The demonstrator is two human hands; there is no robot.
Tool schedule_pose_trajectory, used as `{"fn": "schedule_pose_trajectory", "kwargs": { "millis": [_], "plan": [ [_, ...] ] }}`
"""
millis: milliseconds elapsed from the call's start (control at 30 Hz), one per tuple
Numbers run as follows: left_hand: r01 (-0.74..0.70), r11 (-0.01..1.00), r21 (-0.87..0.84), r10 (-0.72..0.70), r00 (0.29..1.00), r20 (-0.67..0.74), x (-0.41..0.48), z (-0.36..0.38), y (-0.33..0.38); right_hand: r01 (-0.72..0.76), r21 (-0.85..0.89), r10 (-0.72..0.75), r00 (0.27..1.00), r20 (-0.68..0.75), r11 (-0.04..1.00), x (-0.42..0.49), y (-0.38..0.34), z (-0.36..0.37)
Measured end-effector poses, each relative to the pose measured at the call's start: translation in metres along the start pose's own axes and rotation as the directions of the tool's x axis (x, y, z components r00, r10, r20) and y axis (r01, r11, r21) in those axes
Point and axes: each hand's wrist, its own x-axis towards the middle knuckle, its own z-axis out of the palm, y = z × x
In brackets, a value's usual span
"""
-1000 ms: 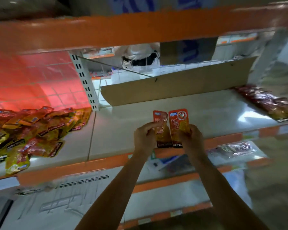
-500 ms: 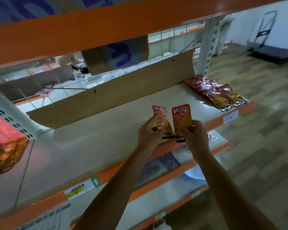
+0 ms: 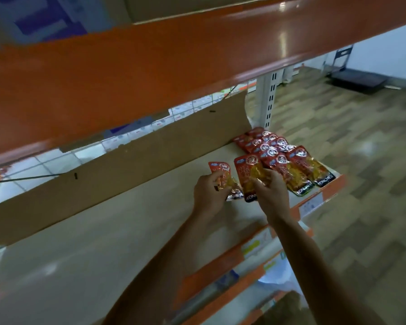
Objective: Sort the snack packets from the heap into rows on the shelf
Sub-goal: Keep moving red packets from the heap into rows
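Note:
My left hand [image 3: 209, 195] pinches one red and yellow snack packet [image 3: 220, 171] over the pale shelf board [image 3: 127, 226]. Beside it, my right hand [image 3: 271, 193] grips a second, larger-looking packet [image 3: 246, 172] of the same kind. Both packets are held low over the shelf, just left of the sorted rows of packets [image 3: 279, 158] that lie overlapping at the shelf's right end. The heap is out of view.
A cardboard sheet [image 3: 117, 165] stands along the back of the shelf. An orange beam [image 3: 150, 71] of the shelf above hangs close overhead. A white upright post [image 3: 268, 99] stands behind the rows. Lower orange-edged shelves [image 3: 232, 270] and wood-pattern floor [image 3: 361, 184] lie right.
The view has swung right along the shelf. Both hands have carried their packets rightward and lower, ending next to the sorted rows. The heap has left the view.

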Motion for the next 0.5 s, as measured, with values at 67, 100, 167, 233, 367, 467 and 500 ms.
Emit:
{"fn": "schedule_pose_trajectory", "kwargs": {
  "millis": [67,100,167,233,367,467,500],
  "plan": [
    [-0.023,0.991,0.129,0.020,1.000,0.019,0.014,0.010,0.001,0.008,0.061,-0.008,1.000,0.002,0.998,0.019,-0.002,-0.002],
    [-0.026,0.979,0.201,0.023,1.000,0.019,0.020,0.016,0.002,0.004,0.088,-0.005,1.000,0.012,0.996,0.029,-0.003,-0.004],
    [0.005,0.958,0.288,-0.004,1.000,-0.003,0.030,0.029,0.006,0.004,0.126,-0.010,0.999,0.051,0.992,0.048,-0.006,-0.009],
    [0.051,0.941,0.335,-0.043,0.999,-0.032,0.040,0.040,0.010,0.011,0.143,-0.025,0.995,0.100,0.990,0.068,-0.007,-0.015],
    [0.099,0.886,0.454,-0.057,0.993,-0.106,0.064,0.059,0.019,0.040,0.112,-0.056,0.988,0.146,0.993,0.106,-0.007,-0.027],
    [0.135,0.845,0.518,-0.079,0.989,-0.128,0.079,0.069,0.023,0.051,0.123,-0.074,0.979,0.189,0.991,0.128,-0.005,-0.033],
    [0.149,0.836,0.528,-0.089,0.987,-0.137,0.083,0.072,0.024,0.049,0.121,-0.073,0.977,0.203,0.991,0.134,-0.005,-0.034]
  ]
}}
